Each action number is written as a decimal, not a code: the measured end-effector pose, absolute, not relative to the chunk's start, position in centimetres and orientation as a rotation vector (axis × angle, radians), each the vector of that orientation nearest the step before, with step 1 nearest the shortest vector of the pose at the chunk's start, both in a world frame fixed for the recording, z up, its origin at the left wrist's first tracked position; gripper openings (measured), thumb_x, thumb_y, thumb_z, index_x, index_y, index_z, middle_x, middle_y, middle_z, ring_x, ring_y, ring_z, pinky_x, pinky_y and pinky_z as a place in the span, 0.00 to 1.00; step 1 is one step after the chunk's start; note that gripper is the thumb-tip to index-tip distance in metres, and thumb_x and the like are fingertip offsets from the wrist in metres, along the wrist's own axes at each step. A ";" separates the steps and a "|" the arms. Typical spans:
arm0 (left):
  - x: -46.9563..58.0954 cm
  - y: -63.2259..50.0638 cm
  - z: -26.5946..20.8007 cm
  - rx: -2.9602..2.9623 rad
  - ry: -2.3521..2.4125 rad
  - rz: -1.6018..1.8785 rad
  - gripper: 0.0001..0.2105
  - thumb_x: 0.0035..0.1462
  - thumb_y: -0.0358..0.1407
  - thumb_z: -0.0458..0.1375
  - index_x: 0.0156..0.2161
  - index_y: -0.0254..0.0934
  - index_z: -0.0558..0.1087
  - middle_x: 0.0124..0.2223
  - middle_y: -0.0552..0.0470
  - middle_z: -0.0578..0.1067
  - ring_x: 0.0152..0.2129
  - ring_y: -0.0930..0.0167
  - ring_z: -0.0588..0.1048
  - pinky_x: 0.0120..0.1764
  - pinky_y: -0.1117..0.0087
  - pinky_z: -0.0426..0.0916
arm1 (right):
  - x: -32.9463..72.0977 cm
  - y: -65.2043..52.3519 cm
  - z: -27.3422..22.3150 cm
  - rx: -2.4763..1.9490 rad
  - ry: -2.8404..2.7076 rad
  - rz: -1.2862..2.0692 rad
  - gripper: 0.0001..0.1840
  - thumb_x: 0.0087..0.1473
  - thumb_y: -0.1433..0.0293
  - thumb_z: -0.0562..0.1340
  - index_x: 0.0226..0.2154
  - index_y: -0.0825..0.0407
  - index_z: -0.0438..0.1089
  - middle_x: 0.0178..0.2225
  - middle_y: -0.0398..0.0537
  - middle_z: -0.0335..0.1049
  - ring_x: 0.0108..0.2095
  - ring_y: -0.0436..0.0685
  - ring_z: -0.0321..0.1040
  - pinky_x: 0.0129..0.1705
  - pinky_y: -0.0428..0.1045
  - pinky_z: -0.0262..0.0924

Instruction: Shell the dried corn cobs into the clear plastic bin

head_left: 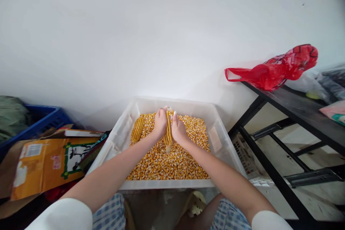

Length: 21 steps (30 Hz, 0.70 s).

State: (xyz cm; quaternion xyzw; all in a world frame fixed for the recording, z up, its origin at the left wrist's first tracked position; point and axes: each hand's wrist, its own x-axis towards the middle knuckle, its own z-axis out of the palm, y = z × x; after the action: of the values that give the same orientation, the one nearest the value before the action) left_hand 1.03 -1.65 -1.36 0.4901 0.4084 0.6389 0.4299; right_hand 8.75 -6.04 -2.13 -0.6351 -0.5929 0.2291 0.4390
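Between my two hands is a corn cob, yellow and still bearing kernels, with its pale tip pointing down toward me. My left hand is closed on the cob's left side near its far end. My right hand grips the right side, thumb raised along the cob. Beneath them, loose yellow and white corn kernels fill the bottom of a translucent plastic bin. Another whole corn cob lies on the kernels at the bin's left side.
At right, a red plastic bag lies on a black metal-framed table. An orange printed cardboard box and a blue crate stand at left. A white wall rises behind the bin.
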 end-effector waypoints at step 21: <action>1.5 -1.4 -1.4 1.177 1.062 1.498 0.11 0.47 0.41 0.50 0.22 0.36 0.65 0.21 0.55 0.66 0.25 0.71 0.65 0.31 0.72 0.60 | 10.2 -5.0 -1.2 -1.506 -1.548 0.660 0.37 0.52 0.48 0.33 0.32 0.52 0.68 0.30 0.48 0.69 0.33 0.54 0.65 0.37 0.48 0.57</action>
State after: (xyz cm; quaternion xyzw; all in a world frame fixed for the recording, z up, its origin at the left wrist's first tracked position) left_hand 1.53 -1.43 -1.40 0.4786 0.4320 0.6090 0.4620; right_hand 10.16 -5.00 -1.19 -0.6029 -0.6197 0.2642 0.4275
